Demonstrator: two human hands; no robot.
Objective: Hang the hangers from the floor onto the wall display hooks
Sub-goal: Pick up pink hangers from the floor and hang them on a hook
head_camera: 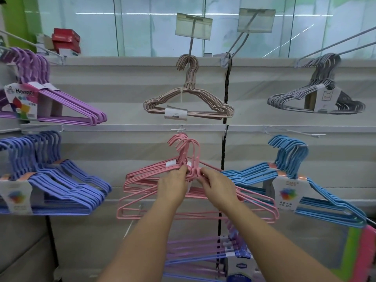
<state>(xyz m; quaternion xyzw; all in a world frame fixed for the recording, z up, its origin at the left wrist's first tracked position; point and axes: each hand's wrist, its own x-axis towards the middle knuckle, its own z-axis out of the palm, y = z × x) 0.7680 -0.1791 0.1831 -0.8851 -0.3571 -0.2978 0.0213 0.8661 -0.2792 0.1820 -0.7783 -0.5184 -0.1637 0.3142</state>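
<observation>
- Both hands up at the neck of the pink hangers (195, 192), centre of the wall display, mid row
- Left hand (173, 185) pinches the bundle just under its hook curves, by a white label; fingers curled on the wires
- Right hand (218, 187) grips same neck from the other side, fingertips touching the wires
- Pink hook tops sit just below the white display hook (179, 129); can't tell if they're on it
- Pink bundle's L edge near the purple-blue hangers (61, 186), gap of bare wall between
- R edge overlaps the blue hangers (317, 192) arms, tight there
- Above: beige hangers (188, 102) well apart, open wall between
- Below the forearms: mixed pink/purple/blue hangers (203, 255), lower down
</observation>
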